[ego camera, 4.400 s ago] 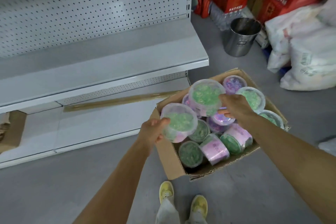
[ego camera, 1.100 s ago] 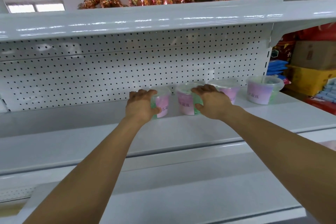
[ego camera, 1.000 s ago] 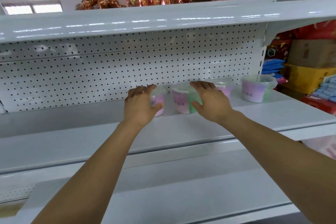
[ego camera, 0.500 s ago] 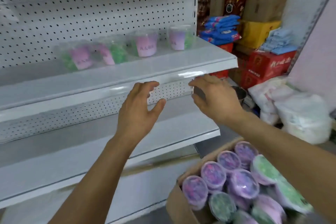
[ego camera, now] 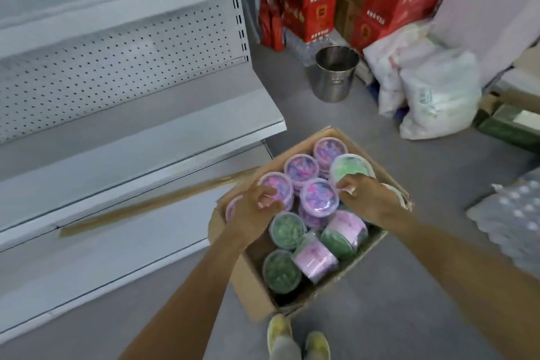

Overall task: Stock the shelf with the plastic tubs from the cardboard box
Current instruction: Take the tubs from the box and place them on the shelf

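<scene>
Both hands are curling onto tubs in the box: left hand over a purple-lidded tub, right hand pinching a green tub by its rim. They are looking light, stiff and slick; rims are offering the best hold. Fingertips under both palms are staying hidden, blur softening everything.

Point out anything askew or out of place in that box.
In the cardboard box, two pink-sided tubs near the front lie tipped on their sides; the others sit upright, lids up. No spill or damage visible.

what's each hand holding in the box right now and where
Left hand grips a purple-filled tub at its lid rim; right hand grips a green-filled tub likewise.
</scene>
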Available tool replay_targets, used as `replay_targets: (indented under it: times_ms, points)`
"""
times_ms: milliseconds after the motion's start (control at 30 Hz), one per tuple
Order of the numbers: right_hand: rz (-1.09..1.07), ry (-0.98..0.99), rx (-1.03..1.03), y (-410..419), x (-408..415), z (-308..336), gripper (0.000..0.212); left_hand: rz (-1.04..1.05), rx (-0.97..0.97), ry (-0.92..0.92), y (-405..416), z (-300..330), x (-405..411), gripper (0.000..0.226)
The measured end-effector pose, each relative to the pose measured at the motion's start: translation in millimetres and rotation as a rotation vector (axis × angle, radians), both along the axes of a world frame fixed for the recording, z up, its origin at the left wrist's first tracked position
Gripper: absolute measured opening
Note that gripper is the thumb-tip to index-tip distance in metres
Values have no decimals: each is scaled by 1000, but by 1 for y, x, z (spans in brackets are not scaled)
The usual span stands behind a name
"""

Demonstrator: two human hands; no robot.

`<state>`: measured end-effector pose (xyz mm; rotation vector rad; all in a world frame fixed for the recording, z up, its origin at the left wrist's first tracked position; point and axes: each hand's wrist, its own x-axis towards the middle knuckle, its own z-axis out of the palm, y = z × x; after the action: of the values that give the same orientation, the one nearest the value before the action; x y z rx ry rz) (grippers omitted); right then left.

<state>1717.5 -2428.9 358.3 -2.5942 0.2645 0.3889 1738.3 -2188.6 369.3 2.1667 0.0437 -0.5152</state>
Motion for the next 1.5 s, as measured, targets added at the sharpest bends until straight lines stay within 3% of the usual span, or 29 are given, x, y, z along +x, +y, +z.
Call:
replay_targets:
  times_ms: [200, 300, 400, 500, 667, 833, 1067, 1300, 1500]
  points:
    - [-260, 192, 108, -39, -26, -77, 23, -34, -47, 284, -51, -64, 20, 26]
    - [-439, 180, 78, -64, -27, -100, 34, -44, -69, 336, -88, -86, 41, 35]
    - [-575, 125, -16, -90, -20, -118, 45, 9, -150, 403, -129, -104, 65, 28]
    - [-625, 130, -106, -112, -12, -132, 54, 59, -139, 379, -160, -122, 86, 31]
    - [-618, 340, -142, -129, 3, -153, 47, 1, -49, 334, -181, -142, 103, 30]
    - [-681, 317, -135, -134, 9, -163, 47, 61, -138, 459, -178, -149, 107, 34]
    - [-781, 134, 188, -118, 9, -140, 19, 290, -325, 606, -141, -138, 93, 43]
    - [-909, 55, 586, -96, 10, -88, 38, 543, -488, 574, -68, -98, 53, 20]
    - [-737, 69, 802, -57, 14, -18, 33, 726, -713, 465, -11, -35, 20, 35]
